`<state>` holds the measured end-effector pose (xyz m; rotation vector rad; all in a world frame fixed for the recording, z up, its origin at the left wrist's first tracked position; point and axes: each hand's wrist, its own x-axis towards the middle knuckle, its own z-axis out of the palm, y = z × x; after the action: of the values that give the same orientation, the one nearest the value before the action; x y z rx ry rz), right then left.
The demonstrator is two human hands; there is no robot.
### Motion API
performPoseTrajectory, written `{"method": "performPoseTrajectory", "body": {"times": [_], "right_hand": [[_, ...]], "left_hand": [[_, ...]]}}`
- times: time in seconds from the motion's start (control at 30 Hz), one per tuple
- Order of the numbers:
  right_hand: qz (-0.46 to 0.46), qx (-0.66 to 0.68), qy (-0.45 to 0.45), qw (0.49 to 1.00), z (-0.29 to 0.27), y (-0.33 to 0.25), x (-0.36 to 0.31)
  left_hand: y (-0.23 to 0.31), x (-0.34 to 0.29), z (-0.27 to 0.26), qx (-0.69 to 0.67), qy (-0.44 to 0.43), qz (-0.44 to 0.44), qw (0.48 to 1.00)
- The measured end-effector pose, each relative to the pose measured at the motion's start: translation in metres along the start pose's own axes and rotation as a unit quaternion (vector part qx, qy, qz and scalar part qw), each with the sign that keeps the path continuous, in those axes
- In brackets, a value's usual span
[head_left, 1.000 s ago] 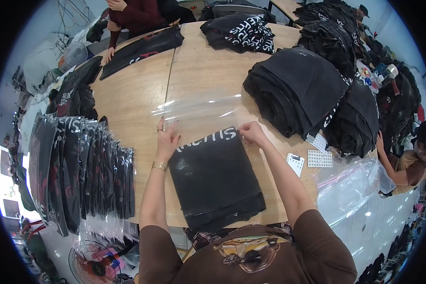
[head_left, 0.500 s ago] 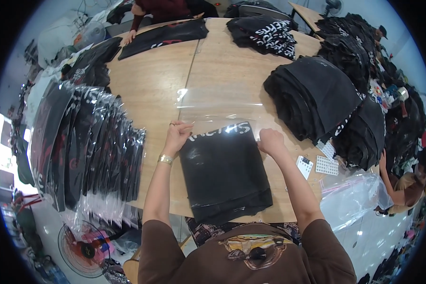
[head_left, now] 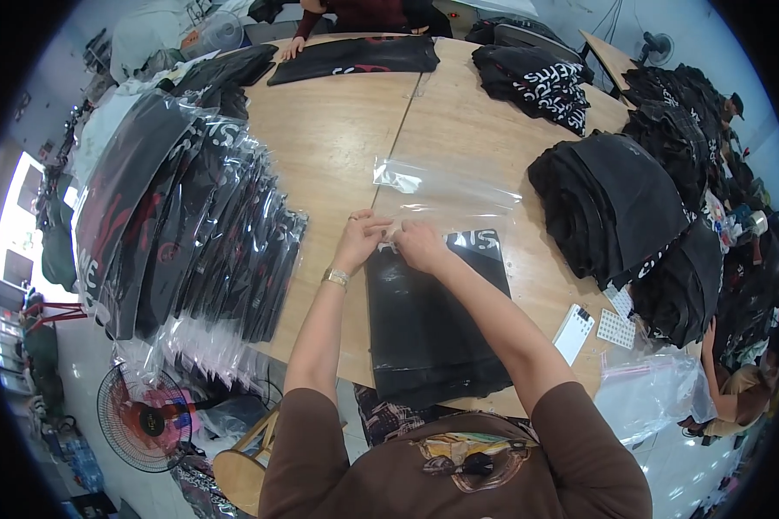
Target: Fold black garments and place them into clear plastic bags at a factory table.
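A folded black garment with white lettering (head_left: 433,320) lies on the wooden table (head_left: 337,147) in front of me. A clear plastic bag (head_left: 446,195) lies flat just beyond it, its near edge over the garment's top. My left hand (head_left: 361,240) and my right hand (head_left: 417,243) are close together at the garment's upper left corner. Both pinch the bag's near edge there. A watch is on my left wrist.
A row of bagged black garments (head_left: 182,233) overlaps at the left. Stacks of folded black garments (head_left: 614,208) sit at the right, more (head_left: 537,82) at the far side. White sticker sheets (head_left: 573,333) lie near the right edge. Another person's hand (head_left: 290,48) rests on a garment opposite. A floor fan (head_left: 143,419) stands below left.
My hands, spread at the garment's two top corners before, have come together at its upper left corner on the bag's edge. My right hand moved left.
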<state>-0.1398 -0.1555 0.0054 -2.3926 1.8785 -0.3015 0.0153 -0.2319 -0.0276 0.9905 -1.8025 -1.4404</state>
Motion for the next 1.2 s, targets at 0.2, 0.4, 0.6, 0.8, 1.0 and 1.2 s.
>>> {"method": "performPoseTrajectory", "body": {"times": [0.2,0.4,0.6,0.8,1.0,1.2], "right_hand": [[0.014,0.014,0.071,0.997,-0.007,0.001,-0.011],[0.109,0.018,0.143,0.984,-0.001,0.006,-0.019],[0.027,0.012,0.177,0.984,0.003,-0.011,-0.027],[-0.056,0.009,0.156,0.986,0.011,-0.035,-0.039],[0.001,0.01,0.108,0.994,0.011,-0.032,-0.037],[0.032,-0.057,0.185,0.981,0.018,-0.029,-0.039]], "left_hand": [[-0.007,-0.001,-0.002,0.019,0.003,-0.013,1.0],[-0.01,-0.009,0.001,-0.028,0.049,-0.057,0.997],[0.0,-0.024,0.015,-0.084,0.141,-0.071,0.984],[0.002,-0.027,0.03,-0.09,0.242,-0.01,0.966],[0.009,-0.036,0.042,-0.079,0.261,0.037,0.961],[0.015,-0.036,0.05,-0.036,0.281,0.046,0.958]]}}
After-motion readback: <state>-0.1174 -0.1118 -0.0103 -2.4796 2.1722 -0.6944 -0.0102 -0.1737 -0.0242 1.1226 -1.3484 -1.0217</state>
